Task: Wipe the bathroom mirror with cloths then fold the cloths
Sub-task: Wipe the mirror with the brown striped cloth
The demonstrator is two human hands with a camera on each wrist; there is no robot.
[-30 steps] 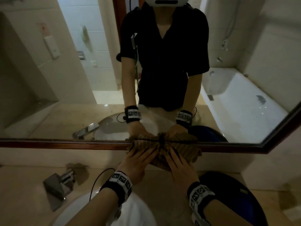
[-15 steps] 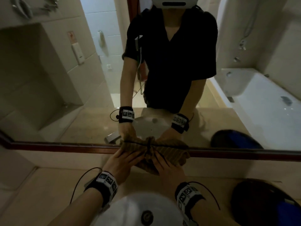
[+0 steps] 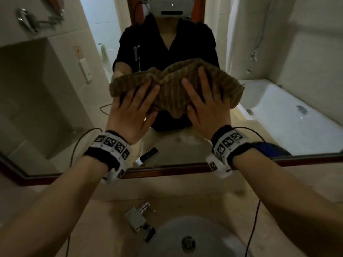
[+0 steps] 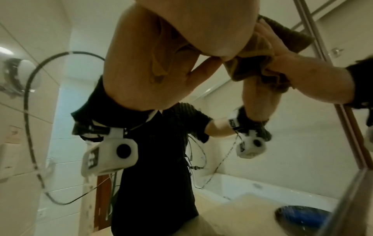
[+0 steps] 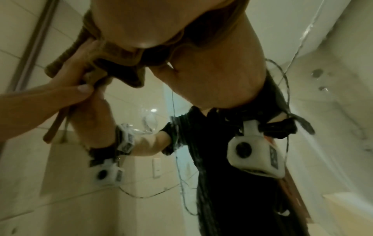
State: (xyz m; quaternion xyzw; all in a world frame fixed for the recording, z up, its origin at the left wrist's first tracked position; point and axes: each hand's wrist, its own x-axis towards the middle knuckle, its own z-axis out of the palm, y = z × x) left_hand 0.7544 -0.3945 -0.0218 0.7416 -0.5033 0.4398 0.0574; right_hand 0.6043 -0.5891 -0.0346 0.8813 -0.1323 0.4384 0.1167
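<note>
Both hands press a brown ribbed terry cloth point(image 3: 172, 88) flat against the wood-framed wall mirror point(image 3: 55, 101), above the mirror's lower frame edge. The left hand point(image 3: 130, 110) lies on the cloth's left part with fingers extended and spread; its grip is released, palm pushing the fabric onto the glass. The right hand point(image 3: 206, 106) lies on the right part in the same manner, fingers straight, thumb at the cloth's lower edge. The cloth is bunched along its centre, between the two hands. Below the mirror, a beige stone table point(image 3: 104, 216) carries a round white basin point(image 3: 185, 236) at its near edge, with a chrome tap point(image 3: 139, 217) just beside the basin's far-left rim.
</note>
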